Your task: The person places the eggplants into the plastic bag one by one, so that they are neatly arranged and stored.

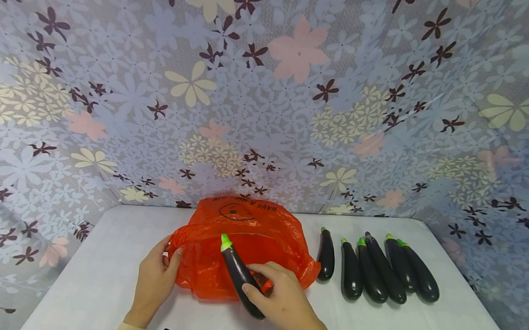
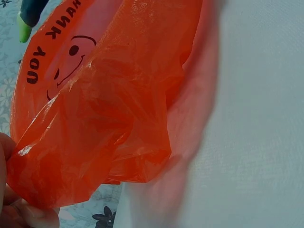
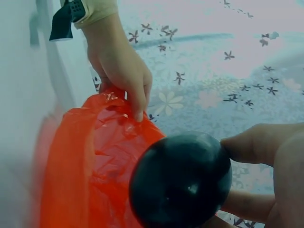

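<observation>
By the right hand [image 1: 282,295], at lower centre of the frame, an eggplant [image 1: 238,271] is gripped, its stem end directed over the red bag [image 1: 268,220]; at lower left of centre, the bag's rim is pinched by the left hand [image 1: 157,274]. Bagging seems to be in hand, and the eggplant being lowered inside, with the mouth held wide, appears called for. "HAVE A NIC…" and, in the left wrist view, "HANK YOU" can be read; no brand is made out. At right, six more eggplants [image 1: 370,272] are laid on the table [image 1: 111,256].
</observation>
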A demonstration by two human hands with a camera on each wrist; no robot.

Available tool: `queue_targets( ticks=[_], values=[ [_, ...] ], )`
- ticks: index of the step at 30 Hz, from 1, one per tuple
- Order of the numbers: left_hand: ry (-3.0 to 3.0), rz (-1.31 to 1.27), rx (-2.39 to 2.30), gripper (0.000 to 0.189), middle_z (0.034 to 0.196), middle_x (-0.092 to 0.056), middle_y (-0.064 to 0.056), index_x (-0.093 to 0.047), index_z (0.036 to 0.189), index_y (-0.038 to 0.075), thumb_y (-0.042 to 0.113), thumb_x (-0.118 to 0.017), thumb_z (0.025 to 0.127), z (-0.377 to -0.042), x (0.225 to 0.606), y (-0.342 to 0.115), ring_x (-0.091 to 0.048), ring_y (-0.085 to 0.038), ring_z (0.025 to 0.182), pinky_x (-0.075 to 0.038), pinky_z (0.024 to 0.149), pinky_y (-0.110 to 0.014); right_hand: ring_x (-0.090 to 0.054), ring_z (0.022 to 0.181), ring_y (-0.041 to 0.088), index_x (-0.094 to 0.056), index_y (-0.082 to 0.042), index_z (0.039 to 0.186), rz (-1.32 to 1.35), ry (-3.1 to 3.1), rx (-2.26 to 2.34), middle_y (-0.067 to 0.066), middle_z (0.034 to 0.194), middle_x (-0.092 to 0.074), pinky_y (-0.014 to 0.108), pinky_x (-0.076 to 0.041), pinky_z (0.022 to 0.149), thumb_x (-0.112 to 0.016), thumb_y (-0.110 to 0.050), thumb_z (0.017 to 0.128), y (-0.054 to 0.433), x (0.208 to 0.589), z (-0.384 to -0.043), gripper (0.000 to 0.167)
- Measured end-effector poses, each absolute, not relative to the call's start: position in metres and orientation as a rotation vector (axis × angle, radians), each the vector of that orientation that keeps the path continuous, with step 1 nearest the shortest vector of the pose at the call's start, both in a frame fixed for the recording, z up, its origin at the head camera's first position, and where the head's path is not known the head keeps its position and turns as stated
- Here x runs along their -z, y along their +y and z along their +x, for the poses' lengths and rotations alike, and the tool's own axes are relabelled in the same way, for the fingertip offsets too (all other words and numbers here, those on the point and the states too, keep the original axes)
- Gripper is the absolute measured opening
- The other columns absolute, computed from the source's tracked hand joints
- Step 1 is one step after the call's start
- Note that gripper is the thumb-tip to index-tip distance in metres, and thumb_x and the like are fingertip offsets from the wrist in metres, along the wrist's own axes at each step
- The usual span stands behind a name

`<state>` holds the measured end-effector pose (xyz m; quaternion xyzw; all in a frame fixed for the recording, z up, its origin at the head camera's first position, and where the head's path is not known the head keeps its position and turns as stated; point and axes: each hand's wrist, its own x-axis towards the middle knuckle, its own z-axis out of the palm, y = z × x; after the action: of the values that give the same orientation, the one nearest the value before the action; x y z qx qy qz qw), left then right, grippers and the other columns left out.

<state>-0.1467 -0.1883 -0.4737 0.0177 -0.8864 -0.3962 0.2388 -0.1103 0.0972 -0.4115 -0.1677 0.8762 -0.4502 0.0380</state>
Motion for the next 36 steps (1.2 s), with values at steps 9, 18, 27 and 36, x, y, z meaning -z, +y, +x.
queue_targets(
  ticks=[9, 18, 27, 36],
  values=[
    [-2.454, 0.071, 1.083, 0.042, 0.096, -0.062, -0.014, -0.057, 0.134, -0.006, 0.014, -0.063, 0.098, -0.146, 0.473, -0.187, -0.044, -0.012, 0.059, -0.041, 0.049, -0.023, -0.053, 0.086, 0.013, -0.074, -0.017, 0.118, -0.511, 2.676, 1.233, -0.012, 0.095, -0.063, 0.029, -0.046, 0.071, -0.070, -0.044, 0.089, 0.090, 0.420, -0.114, 0.040],
    [-2.477, 0.083, 1.082, 0.043, 0.096, -0.062, -0.014, -0.056, 0.135, -0.006, 0.016, -0.063, 0.098, -0.145, 0.473, -0.186, -0.044, -0.014, 0.060, -0.042, 0.050, -0.022, -0.053, 0.081, 0.010, -0.076, -0.014, 0.115, -0.534, 2.668, 1.268, -0.012, 0.087, -0.061, 0.028, -0.045, 0.071, -0.069, -0.044, 0.090, 0.079, 0.431, -0.122, 0.039],
    [-2.476, 0.089, 1.098, 0.043, 0.094, -0.060, -0.013, -0.056, 0.136, -0.005, 0.016, -0.063, 0.099, -0.144, 0.475, -0.186, -0.045, -0.013, 0.059, -0.042, 0.049, -0.023, -0.052, 0.074, 0.011, -0.076, -0.011, 0.112, -0.511, 2.649, 1.361, -0.007, 0.075, -0.057, 0.027, -0.043, 0.066, -0.070, -0.039, 0.091, 0.064, 0.436, -0.130, 0.035],
    [-2.496, 0.109, 1.099, 0.043, 0.093, -0.060, -0.012, -0.056, 0.136, -0.003, 0.017, -0.062, 0.099, -0.145, 0.476, -0.186, -0.044, -0.013, 0.058, -0.041, 0.049, -0.023, -0.056, 0.069, 0.007, -0.075, -0.007, 0.112, -0.447, 2.606, 1.458, -0.009, 0.075, -0.062, 0.025, -0.048, 0.062, -0.070, -0.035, 0.092, 0.054, 0.442, -0.141, 0.036]
  ],
)
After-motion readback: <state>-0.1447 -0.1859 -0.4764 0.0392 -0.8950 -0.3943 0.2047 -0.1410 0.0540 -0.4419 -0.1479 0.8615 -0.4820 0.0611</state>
